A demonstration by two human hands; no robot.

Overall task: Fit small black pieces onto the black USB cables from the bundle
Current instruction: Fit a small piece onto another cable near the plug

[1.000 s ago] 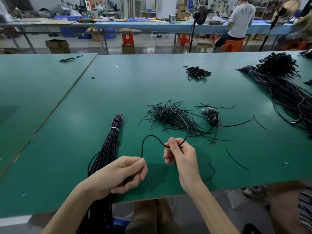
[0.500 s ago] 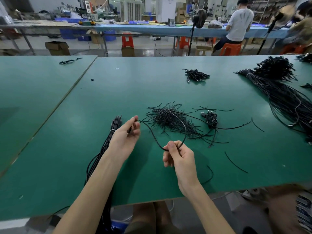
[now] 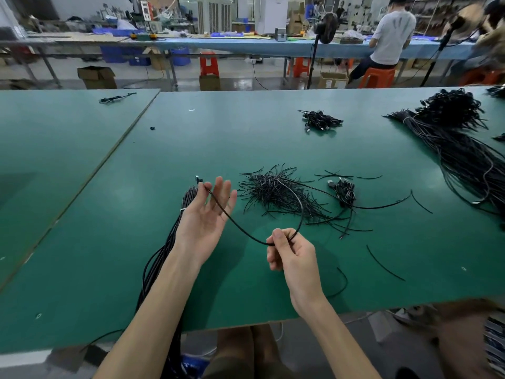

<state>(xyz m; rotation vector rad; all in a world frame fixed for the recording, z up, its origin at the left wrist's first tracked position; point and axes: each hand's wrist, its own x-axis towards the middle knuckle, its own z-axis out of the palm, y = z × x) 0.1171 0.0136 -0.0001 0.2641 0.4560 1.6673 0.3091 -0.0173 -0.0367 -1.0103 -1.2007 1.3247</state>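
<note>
- At the bottom edge the person's knees [image 3: 246,354] show below the table and are cut off by the frame.
- The green table [image 3: 109,242] fills most of the view; its near edge runs across the bottom.
- The right hand [image 3: 293,255] is raised above the table, curled, and pinches the USB cable [image 3: 240,228] between thumb and fingers; the fingertips are hidden behind the hand.
- The left hand [image 3: 203,212] is palm up with the fingers spread, and pinches the same cable at thumb and forefinger, just short of its plug [image 3: 197,178], which sticks out beyond the hand.
- The cable sags between the hands, then arcs up from the right hand; its far end is lost among the heap beyond.
- The bundle [image 3: 175,236] of black cables, tied with a pale band [image 3: 182,209], lies beneath the left forearm, which hides part of it; its lower end drops over the table edge out of sight.
- A heap of thin black strands [image 3: 276,192] lies just beyond the hands; beside it on the right is a small tangle of plugs [image 3: 345,190], too small to make out.
- Loose strands [image 3: 385,262] lie scattered to the right.
- Farther off sit a small dark clump [image 3: 319,121] and a large cable mass [image 3: 464,149], cut off at the right edge.
- In the background, blurred, a seated person [image 3: 390,34] faces away.
</note>
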